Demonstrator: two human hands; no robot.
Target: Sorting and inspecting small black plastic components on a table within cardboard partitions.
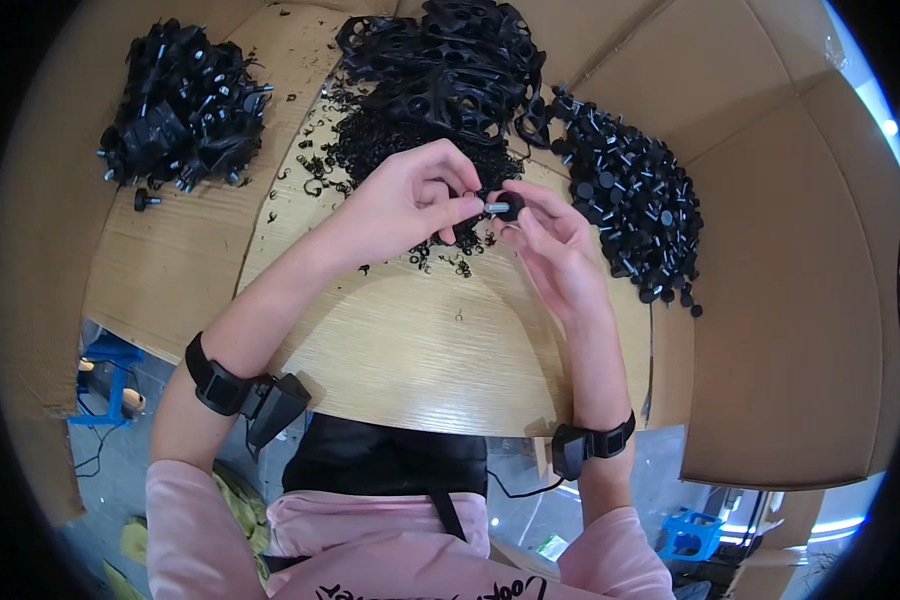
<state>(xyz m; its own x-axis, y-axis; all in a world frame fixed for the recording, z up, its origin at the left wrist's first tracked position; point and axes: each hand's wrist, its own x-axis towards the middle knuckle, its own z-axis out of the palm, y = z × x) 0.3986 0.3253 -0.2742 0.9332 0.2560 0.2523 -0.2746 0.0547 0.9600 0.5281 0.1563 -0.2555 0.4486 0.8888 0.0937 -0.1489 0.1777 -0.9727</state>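
I am holding a small black knob with a metal threaded stud (503,207) above the middle of the wooden tabletop (420,340), between both hands, so that it sits directly under the head camera and clear of the loose parts below.

My right hand (555,245) is gripping the round black head of the knob: thumb and fingers are closed around it, palm turned upward, which is keeping the stud pointing left toward the other hand. My left hand (410,200) is pinching at the stud end with thumb and forefinger closed; the remaining fingers are curled in. Whether the left fingertips also have hold of a separate small piece on the stud, I cannot tell, since the contact point is too small to resolve.

The stock is lying in separate groups around the work zone, within reach of either arm:
- A pile of finished-looking black knobs (630,195) is lying to the right, near my right hand.
- A heap of larger black plastic frames (450,60) is lying at the far edge, behind the hands.
- A scatter of small black trimmings and rings (390,150) is lying beneath and behind my left hand.
- A further pile of black parts (185,105) is lying well apart at the far left.

Cardboard walls (770,300) are enclosing the bench, which I judge is keeping the parts from rolling off.
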